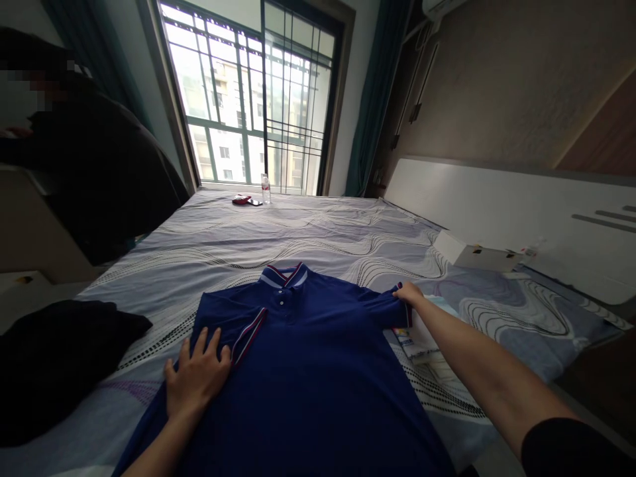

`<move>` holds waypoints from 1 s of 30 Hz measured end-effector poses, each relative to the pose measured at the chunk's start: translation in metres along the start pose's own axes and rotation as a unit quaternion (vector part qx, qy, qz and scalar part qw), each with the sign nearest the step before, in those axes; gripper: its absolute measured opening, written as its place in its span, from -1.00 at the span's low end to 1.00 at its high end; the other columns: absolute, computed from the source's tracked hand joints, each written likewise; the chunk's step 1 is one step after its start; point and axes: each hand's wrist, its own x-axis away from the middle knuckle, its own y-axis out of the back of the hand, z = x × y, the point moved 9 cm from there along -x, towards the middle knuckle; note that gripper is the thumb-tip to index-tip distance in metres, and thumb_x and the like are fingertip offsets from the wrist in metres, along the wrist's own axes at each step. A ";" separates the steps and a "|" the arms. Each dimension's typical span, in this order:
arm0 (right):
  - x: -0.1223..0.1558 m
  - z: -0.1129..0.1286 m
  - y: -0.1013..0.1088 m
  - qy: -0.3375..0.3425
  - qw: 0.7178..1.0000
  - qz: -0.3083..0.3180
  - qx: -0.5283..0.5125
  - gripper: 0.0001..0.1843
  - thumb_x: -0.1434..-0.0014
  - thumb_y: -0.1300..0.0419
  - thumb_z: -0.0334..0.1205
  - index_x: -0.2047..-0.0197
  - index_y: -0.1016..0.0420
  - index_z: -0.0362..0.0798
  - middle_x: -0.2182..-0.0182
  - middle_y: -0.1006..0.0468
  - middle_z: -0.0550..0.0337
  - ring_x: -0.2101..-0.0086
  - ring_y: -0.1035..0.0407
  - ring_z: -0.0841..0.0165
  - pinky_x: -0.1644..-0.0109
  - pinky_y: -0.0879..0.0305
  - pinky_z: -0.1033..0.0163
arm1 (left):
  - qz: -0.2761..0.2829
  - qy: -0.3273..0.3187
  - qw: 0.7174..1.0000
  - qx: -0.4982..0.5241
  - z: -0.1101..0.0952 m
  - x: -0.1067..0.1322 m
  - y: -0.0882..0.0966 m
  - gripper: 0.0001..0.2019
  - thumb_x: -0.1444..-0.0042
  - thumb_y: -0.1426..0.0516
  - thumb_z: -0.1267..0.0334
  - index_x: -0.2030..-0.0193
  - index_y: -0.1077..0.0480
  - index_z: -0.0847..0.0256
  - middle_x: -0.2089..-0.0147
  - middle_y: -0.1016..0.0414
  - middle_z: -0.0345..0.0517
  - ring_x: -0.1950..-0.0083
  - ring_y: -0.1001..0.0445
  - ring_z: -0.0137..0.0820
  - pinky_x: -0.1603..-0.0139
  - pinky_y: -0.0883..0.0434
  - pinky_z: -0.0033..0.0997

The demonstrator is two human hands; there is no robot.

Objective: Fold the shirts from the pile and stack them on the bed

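Observation:
A dark blue polo shirt point(313, 358) with a striped collar lies face up on the bed point(308, 232). Its left sleeve is folded in over the chest. My left hand point(196, 377) rests flat on that folded side, fingers spread. My right hand point(408, 293) is closed on the edge of the shirt's right sleeve, out at the side.
A black garment point(54, 361) lies at the bed's left edge. Papers point(422, 338) sit under my right forearm, a white box point(472, 254) by the headboard. A water bottle point(265, 189) and a red item point(242, 199) are at the far end. A person in black point(94, 165) stands at left.

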 end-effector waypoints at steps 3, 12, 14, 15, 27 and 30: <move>0.002 0.011 -0.008 -0.038 0.998 0.052 0.007 -0.65 -0.32 -0.21 -0.08 -0.08 -0.47 -0.10 -0.03 -0.51 -0.02 0.05 -0.46 0.21 -0.01 -0.45 0.02 | -0.003 0.000 1.000 0.004 0.000 -0.001 -0.001 -0.36 -0.28 0.21 -0.02 -0.45 -0.12 0.07 -0.54 0.01 -0.10 -0.51 0.03 0.02 -0.39 0.00 0.25; 0.017 0.155 -0.032 0.139 0.972 0.185 -0.033 -0.36 -0.28 -0.05 0.29 -0.05 -0.59 -0.07 0.07 -0.64 -0.01 0.08 -0.54 0.19 -0.01 -0.40 0.21 | -0.002 -0.001 1.000 0.019 0.002 -0.002 -0.002 -0.35 -0.27 0.19 -0.03 -0.45 -0.13 0.08 -0.53 -0.01 -0.08 -0.51 0.03 0.03 -0.39 -0.01 0.26; 0.041 0.165 -0.051 0.161 0.972 0.173 -0.005 -0.29 -0.32 0.02 0.27 -0.24 -0.44 -0.12 -0.19 -0.46 -0.12 -0.19 -0.33 0.09 -0.23 -0.23 0.12 | -0.001 0.000 1.000 0.018 0.001 -0.002 -0.001 -0.35 -0.27 0.19 -0.03 -0.45 -0.12 0.08 -0.53 0.00 -0.08 -0.51 0.03 0.03 -0.39 -0.01 0.26; 0.056 0.164 -0.063 0.160 0.974 0.162 0.002 -0.27 -0.34 0.02 0.23 -0.34 -0.32 -0.13 -0.31 -0.31 -0.14 -0.30 -0.17 0.06 -0.32 -0.10 0.07 | 0.000 0.000 1.000 0.015 0.001 -0.002 0.000 -0.35 -0.27 0.20 -0.03 -0.45 -0.12 0.08 -0.53 0.00 -0.08 -0.51 0.03 0.03 -0.39 -0.01 0.26; 0.102 0.133 -0.161 0.151 0.975 0.145 0.081 -0.24 -0.32 0.20 0.31 -0.50 0.16 0.28 -0.50 0.26 0.23 -0.43 0.40 -0.05 -0.38 0.36 -0.34 | 0.069 0.004 0.996 -0.048 -0.007 -0.007 0.009 -0.38 -0.27 0.19 0.04 -0.46 -0.09 0.00 -0.55 0.04 -0.05 -0.51 0.07 0.14 -0.35 0.10 0.47; 0.090 0.134 -0.167 0.111 0.979 0.145 0.086 -0.19 -0.24 0.24 0.46 -0.48 0.17 0.42 -0.51 0.31 0.28 -0.41 0.44 -0.22 -0.30 0.42 -0.53 | 0.080 -0.030 0.991 -0.098 -0.019 -0.037 0.023 -0.45 -0.24 0.13 0.08 -0.29 -0.38 0.08 -0.49 -0.11 0.11 -0.48 0.04 0.27 -0.30 0.16 0.58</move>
